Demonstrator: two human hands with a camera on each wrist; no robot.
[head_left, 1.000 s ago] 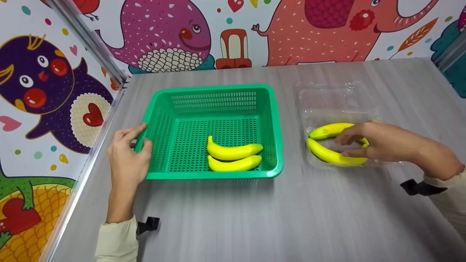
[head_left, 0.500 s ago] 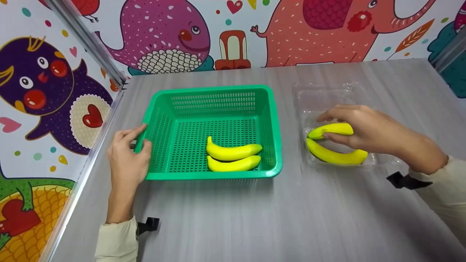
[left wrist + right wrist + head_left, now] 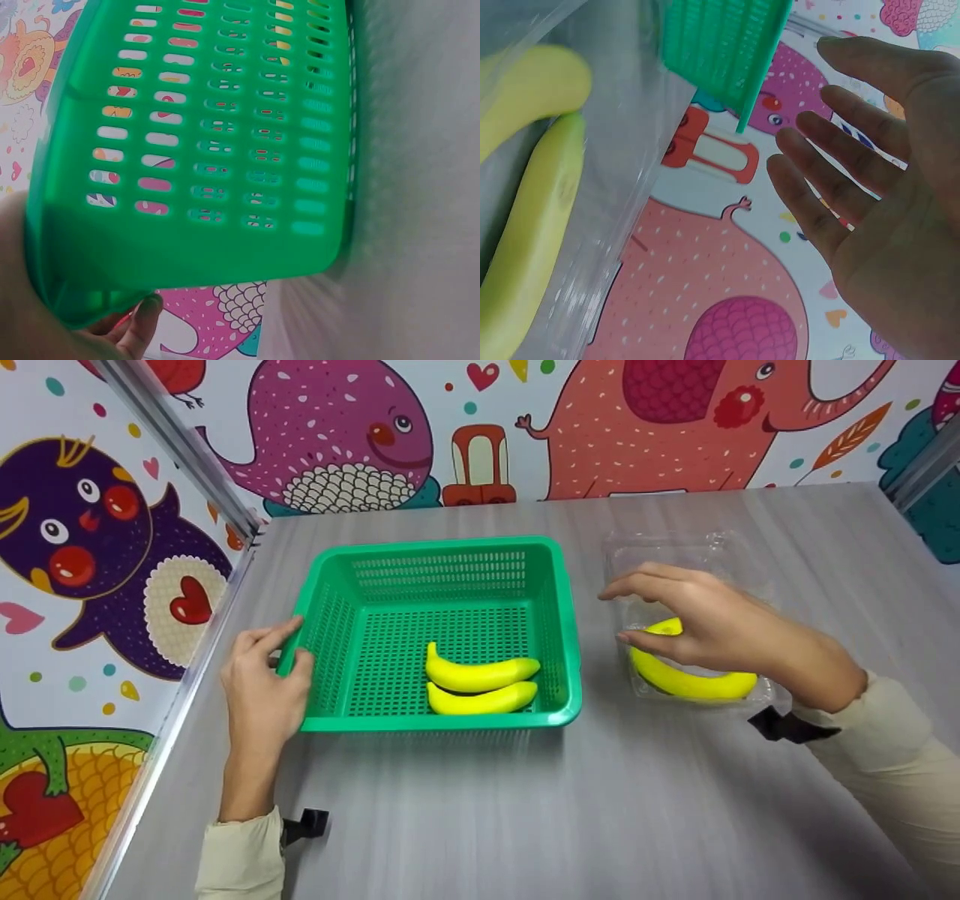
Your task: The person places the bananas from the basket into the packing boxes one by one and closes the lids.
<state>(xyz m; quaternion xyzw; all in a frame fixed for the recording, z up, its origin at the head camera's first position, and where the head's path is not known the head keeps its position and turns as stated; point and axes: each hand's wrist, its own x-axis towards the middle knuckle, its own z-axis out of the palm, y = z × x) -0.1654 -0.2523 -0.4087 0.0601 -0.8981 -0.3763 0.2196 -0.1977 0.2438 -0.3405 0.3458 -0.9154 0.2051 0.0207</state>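
My left hand (image 3: 262,682) grips the left rim of a green plastic basket (image 3: 442,723), thumb and fingers pinching its edge. Side by side in the basket's front right part lie two yellow bananas, the rear banana (image 3: 480,675) and the front banana (image 3: 484,699). Over a clear plastic container (image 3: 626,556) hovers my right hand (image 3: 697,619), fingers spread and holding nothing. Two more bananas lie in that container: a near banana (image 3: 694,681) and a far banana (image 3: 666,625) mostly hidden by the hand. The right wrist view shows the empty palm (image 3: 900,247) beside the container.
A grey wood-grain table (image 3: 480,817) bears both containers, the basket left of the clear one. Printed cartoon walls (image 3: 337,427) stand at the back and left, with a metal strip (image 3: 202,457) at their corner.
My right hand has moved left and slightly up over the clear container, its fingers spreading after being around the far banana. The left hand and basket have stayed put.
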